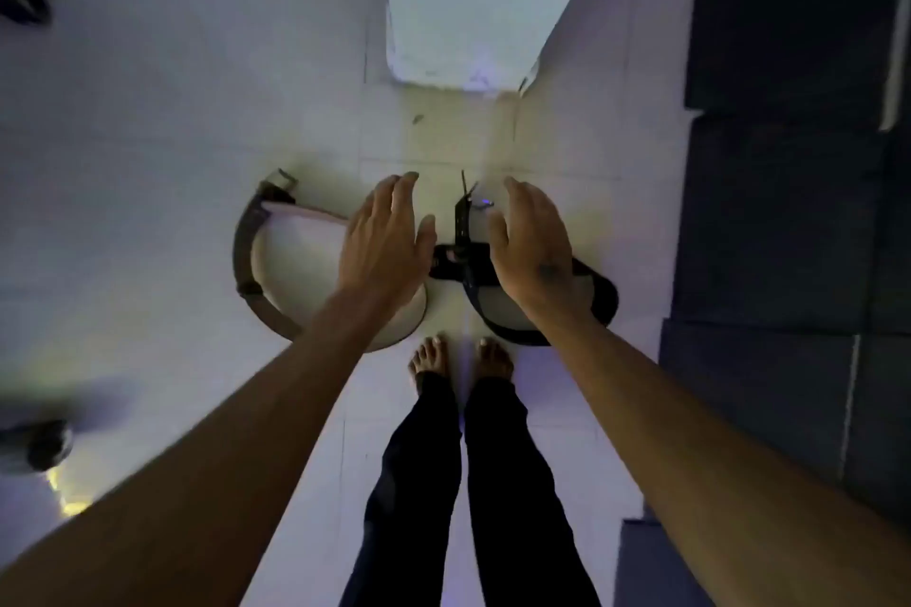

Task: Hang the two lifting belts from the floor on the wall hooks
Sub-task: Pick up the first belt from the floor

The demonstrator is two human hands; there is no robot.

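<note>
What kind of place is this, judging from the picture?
Probably an indoor home gym corner. Two lifting belts, a brown belt and a black belt, lie on a white tiled floor beside dark floor mats.

Two belts lie on the floor point(148, 163) before the feet point(458, 360): one belt point(251, 261) left, the other belt point(599, 301) right.

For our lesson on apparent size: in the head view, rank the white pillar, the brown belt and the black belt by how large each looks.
1. White pillar, largest.
2. Brown belt.
3. Black belt, smallest, though the right hand hides part of it, so its place behind the brown belt is unsure.
</note>
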